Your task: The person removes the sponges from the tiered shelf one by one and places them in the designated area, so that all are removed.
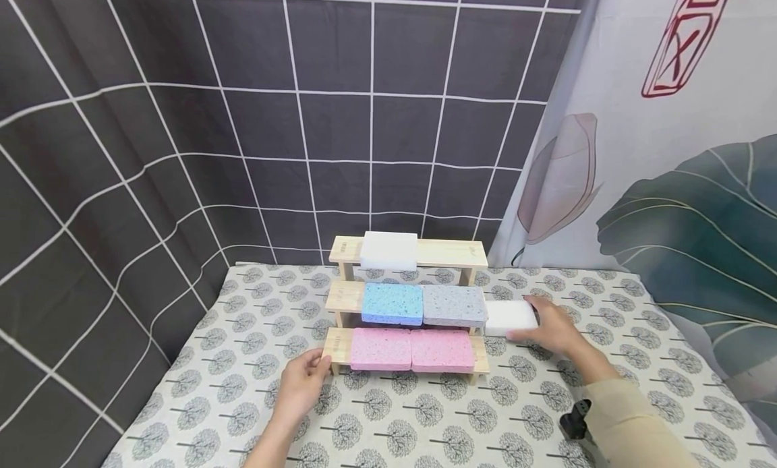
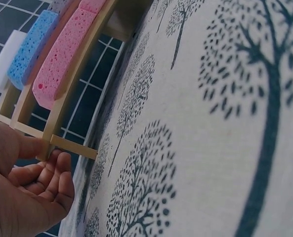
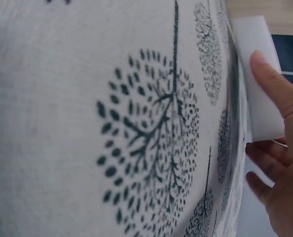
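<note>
Your left hand (image 1: pixel 301 379) pinches the rack's (image 1: pixel 452 252) front-left corner; your right hand's (image 1: pixel 554 326) gripped white block (image 1: pixel 508 317) could bump it askew.

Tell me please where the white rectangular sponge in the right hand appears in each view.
Head: white rectangular sponge, right of centre, beside the wooden rack.
Left wrist: not in it; its white block is another.
Right wrist: that sponge, upper right.
Shared landmark: pale cloth with dark tree prints.
</note>
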The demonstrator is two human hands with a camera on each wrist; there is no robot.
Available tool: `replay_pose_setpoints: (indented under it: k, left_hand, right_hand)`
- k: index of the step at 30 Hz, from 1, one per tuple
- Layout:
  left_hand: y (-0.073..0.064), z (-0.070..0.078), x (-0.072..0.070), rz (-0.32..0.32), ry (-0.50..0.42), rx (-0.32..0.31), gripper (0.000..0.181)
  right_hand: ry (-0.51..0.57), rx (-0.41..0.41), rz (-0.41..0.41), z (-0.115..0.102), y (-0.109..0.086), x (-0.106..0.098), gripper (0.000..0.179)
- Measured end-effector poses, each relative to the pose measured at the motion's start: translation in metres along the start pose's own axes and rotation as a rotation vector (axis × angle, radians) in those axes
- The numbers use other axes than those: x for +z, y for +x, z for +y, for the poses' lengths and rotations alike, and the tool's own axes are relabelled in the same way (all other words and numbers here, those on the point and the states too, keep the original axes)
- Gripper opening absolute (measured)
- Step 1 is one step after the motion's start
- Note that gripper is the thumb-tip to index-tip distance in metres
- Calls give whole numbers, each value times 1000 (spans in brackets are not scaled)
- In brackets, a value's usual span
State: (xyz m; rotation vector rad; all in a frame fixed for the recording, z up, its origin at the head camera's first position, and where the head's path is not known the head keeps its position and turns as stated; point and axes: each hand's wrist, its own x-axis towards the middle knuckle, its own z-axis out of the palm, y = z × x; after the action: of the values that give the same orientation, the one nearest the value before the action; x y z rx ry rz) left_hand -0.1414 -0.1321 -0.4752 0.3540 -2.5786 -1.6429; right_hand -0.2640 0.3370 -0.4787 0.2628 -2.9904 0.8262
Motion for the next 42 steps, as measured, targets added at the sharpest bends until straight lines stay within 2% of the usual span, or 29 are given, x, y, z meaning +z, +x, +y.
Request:
replay_pose_setpoints:
  k: [8,15,24,31,37,42]
  left_hand:
    - [-1,0,-2,1,-7,16,39]
    - [0,-1,0,-1,-6,12,38]
    - [2,-3,0,-3,3,3,38]
    - [2,-4,1,-2,-2,-2,38]
    - [2,-3,0,-4,-12,0,38]
    - [2,-2,1,0,-19,11,36]
  right_hand:
    - [-52,7,-52,-3,-5,0,118]
    - [43,15,-53,-1,-6,-8,121]
    - [93,-24,1,-12,-4,-26,98]
    - [122,-107,115,-26,2,-35,78]
    - [182,-173,207,-47,8,-41,71]
    - [191,-215,254,-62,13,-43,68]
